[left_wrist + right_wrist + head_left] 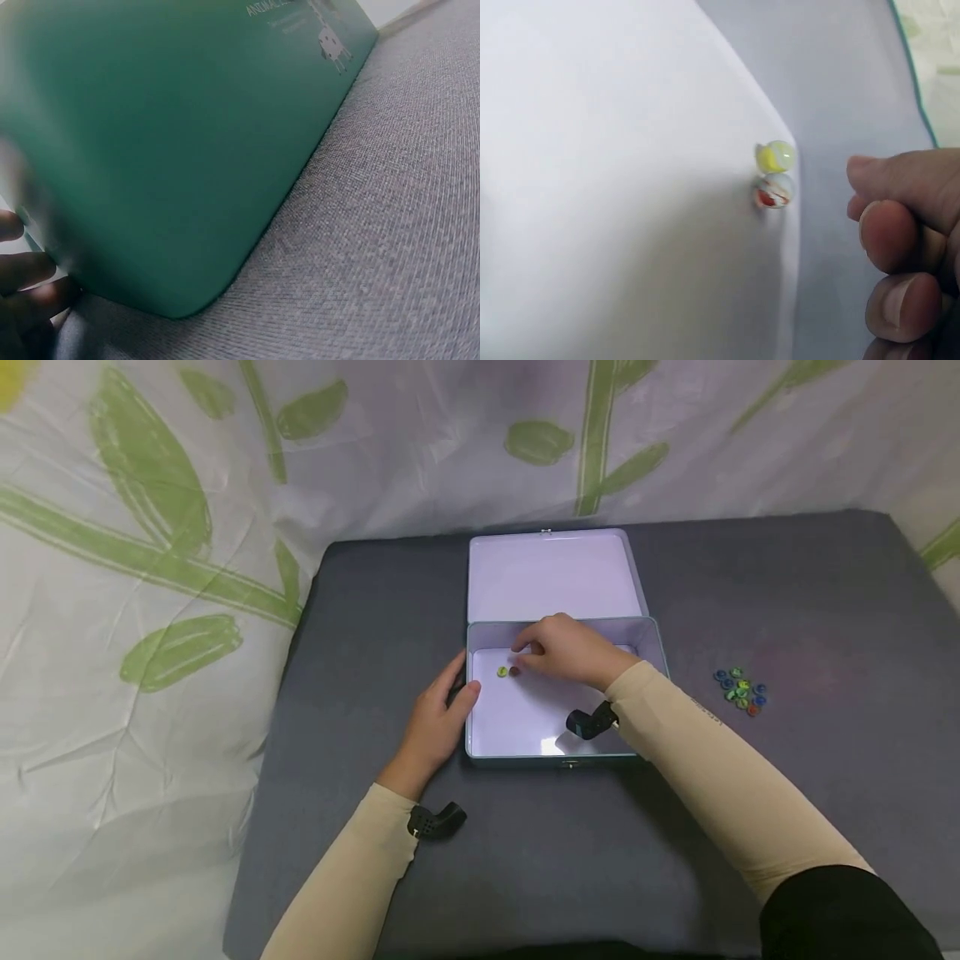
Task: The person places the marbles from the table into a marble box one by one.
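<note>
On the table stands a green tin box [525,727], its pale interior showing and its lid [555,577] tilted back behind it. Two glass marbles lie side by side on the floor of the box: a yellow one [776,156] and a white-and-red one [774,191]. My right hand [566,650] is over the back of the box, fingers loosely bent and holding nothing visible, a little apart from the marbles. My left hand [435,722] rests against the box's left side, its thumb at the rim and its fingers along the outer wall.
To the right of the box, a cluster of blue, green and reddish marbles [741,689] lies on the grey tabletop [750,810]. A pale cloth with painted green leaves [420,452] hangs behind the table and down its left side.
</note>
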`<state>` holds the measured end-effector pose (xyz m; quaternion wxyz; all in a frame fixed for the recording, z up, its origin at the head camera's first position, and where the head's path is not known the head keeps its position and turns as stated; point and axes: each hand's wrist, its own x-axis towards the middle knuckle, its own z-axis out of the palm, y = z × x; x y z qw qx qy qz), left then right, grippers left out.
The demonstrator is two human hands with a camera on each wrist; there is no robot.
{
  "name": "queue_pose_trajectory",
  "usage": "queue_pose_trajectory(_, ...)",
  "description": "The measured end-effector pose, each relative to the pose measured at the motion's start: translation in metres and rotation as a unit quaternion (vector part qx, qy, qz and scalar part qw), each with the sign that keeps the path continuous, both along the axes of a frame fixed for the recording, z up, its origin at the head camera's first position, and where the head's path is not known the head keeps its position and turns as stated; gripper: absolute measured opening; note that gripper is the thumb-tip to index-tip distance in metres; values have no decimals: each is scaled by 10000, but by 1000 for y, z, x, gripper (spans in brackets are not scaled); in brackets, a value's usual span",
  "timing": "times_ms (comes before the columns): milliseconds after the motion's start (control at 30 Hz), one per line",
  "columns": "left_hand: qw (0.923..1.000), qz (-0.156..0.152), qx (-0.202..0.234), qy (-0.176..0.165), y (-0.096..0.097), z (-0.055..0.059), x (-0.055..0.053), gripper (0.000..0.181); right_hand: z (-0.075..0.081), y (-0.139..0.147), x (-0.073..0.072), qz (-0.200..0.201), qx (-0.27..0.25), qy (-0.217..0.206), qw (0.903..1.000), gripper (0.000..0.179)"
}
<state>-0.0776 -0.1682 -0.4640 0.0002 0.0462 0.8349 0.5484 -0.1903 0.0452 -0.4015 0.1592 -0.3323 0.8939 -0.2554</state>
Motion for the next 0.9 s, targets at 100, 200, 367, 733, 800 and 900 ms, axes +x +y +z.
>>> queue_pose_trajectory(100, 10000, 24, -70, -47, -1, -2, 1, 60, 0, 0, 1, -11, -113, -70, 9999, 19)
queue_pose_trajectory(200, 9999, 37, -110, -74, -1, -6, 2, 60, 1, 1, 2, -29, -217, -83, 9997, 22)
queue_pose_trajectory(367, 9998, 78, -139, -107, -1, -12, 3, 61, 10, 2, 6, 12, -308, 55, 9995, 23)
queue_pose_trajectory(733, 9999, 23, -107, 92, -3, -14, 2, 60, 44, 16, 17, -221, -428, 460, 9978, 24)
queue_pose_trajectory(800, 9999, 23, -87, 97, -3, -13, 3, 60, 47, 20, 18, -306, -419, 494, 9974, 24)
queue_pose_trajectory(900, 9999, 25, -65, 116, -3, -12, 3, 59, 50, 28, 18, -461, -374, 487, 9970, 25)
